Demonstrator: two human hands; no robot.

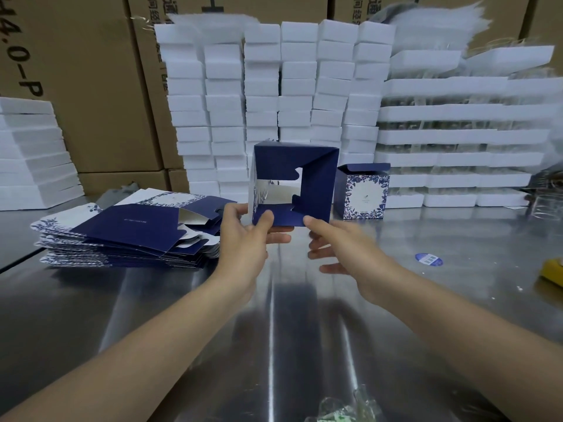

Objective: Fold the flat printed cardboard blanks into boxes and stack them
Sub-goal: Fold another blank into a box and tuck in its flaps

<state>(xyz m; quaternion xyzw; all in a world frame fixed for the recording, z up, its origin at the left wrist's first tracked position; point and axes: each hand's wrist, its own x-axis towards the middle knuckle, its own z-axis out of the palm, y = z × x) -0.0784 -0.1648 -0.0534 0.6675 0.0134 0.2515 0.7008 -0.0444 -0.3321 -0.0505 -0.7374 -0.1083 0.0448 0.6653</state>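
Head view: we see the half-folded box (294, 184) held up off the counter (274, 330), open end facing us, bottom flaps only partly tucked. The left hand (243, 236) pinches the lower flap edge, thumb on top and fingers (280, 239) underneath. The right hand (338, 248) is loose; its thumb tip touches the flap's right corner and the rest is spread below, gripping nothing. The stack of flat blanks (128, 233) sits to the left and one finished box (362, 193) stands just right of the held one. Risks as we judge them: the notched tabs miss their slots and crease, the one-sided pinch lets the box skew, or a right-hand swing knocks the finished box over.
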